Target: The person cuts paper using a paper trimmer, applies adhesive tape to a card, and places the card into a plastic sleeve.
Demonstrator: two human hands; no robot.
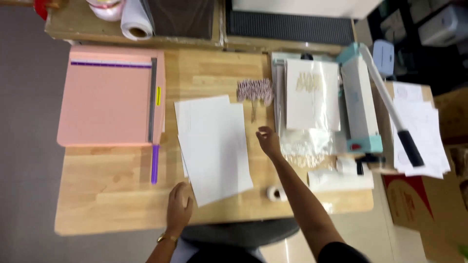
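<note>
A stack of white paper sheets lies in the middle of the wooden table. My left hand rests flat at the stack's near left corner, touching the paper. My right hand hovers just right of the stack, fingers loosely curled, holding nothing that I can see. A bundle of pink-and-white twine lies just beyond the right hand. Clear plastic bags with white cards sit to the right of that hand.
A pink paper trimmer fills the table's left side. A teal-and-white guillotine cutter with a raised black-handled arm stands at the right, next to loose sheets. A small tape roll and a white roll lie near the front edge.
</note>
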